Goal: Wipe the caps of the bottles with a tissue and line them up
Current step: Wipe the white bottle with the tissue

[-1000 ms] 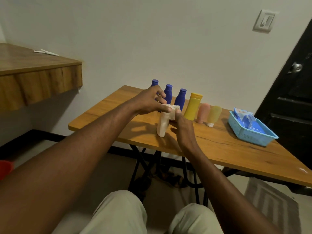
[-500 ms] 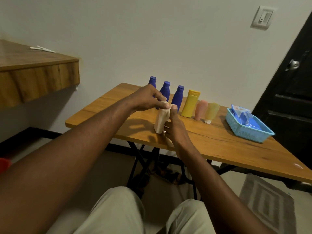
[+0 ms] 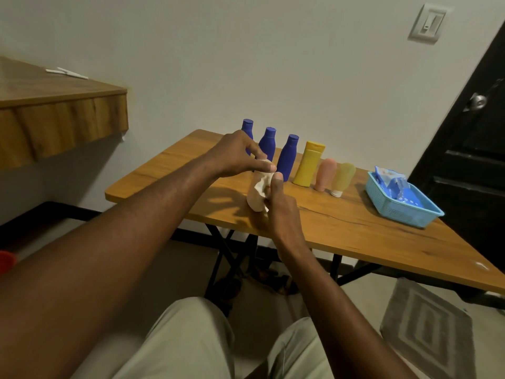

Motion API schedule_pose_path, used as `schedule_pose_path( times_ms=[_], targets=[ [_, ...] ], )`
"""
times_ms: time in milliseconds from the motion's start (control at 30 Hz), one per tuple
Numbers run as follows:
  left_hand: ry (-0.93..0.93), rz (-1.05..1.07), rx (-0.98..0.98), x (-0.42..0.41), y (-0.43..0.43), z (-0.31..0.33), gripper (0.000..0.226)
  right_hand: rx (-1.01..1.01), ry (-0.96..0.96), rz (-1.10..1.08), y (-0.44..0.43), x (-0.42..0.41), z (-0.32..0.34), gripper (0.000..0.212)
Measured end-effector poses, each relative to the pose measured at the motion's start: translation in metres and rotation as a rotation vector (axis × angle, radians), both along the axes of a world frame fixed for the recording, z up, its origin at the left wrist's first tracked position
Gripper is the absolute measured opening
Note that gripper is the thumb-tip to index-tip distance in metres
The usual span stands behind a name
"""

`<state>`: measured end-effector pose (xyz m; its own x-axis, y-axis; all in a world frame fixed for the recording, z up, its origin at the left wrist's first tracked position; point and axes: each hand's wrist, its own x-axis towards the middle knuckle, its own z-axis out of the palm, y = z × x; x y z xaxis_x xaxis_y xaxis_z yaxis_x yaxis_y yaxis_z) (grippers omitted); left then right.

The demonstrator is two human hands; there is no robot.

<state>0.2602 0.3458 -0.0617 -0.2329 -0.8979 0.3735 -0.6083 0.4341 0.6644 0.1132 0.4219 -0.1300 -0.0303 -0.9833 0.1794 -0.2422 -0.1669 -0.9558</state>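
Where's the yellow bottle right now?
In the head view, the yellow bottle stands in the row at the back of the table, between the nearest blue bottle on its left and the pink tube on its right.

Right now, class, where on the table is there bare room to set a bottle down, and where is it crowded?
Bare: the left end of the table, beside the blue bottles; the near strip between the right hand and the basket. Crowded: the back row, blue bottles to tubes.

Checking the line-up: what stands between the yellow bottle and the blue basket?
Head view: a pink tube, then a pale yellow tube, then bare table.
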Motion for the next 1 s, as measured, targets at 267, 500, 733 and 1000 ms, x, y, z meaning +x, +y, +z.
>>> schedule_pose_path(
  times_ms=[267, 500, 733, 1000],
  targets=[
    [-0.025, 0.073, -0.071, -0.005, -0.004, -0.002, 0.039, -0.221, 0.334, -0.044, -0.004, -0.001, -0.027, 0.055],
    [-0.093, 0.148, -0.192, -0.007, -0.004, -0.007, 0.047, -0.218, 0.491, -0.103, -0.024, -0.016, -0.023, 0.017],
    [-0.11, 0.141, -0.242, 0.001, -0.011, -0.018, 0.042, -0.273, 0.317, -0.139, -0.054, -0.02, -0.013, 0.024],
    [0.003, 0.074, -0.186, 0.019, -0.021, -0.011, 0.028, -0.316, 0.415, -0.105, -0.073, -0.021, -0.007, 0.013]
  ],
)
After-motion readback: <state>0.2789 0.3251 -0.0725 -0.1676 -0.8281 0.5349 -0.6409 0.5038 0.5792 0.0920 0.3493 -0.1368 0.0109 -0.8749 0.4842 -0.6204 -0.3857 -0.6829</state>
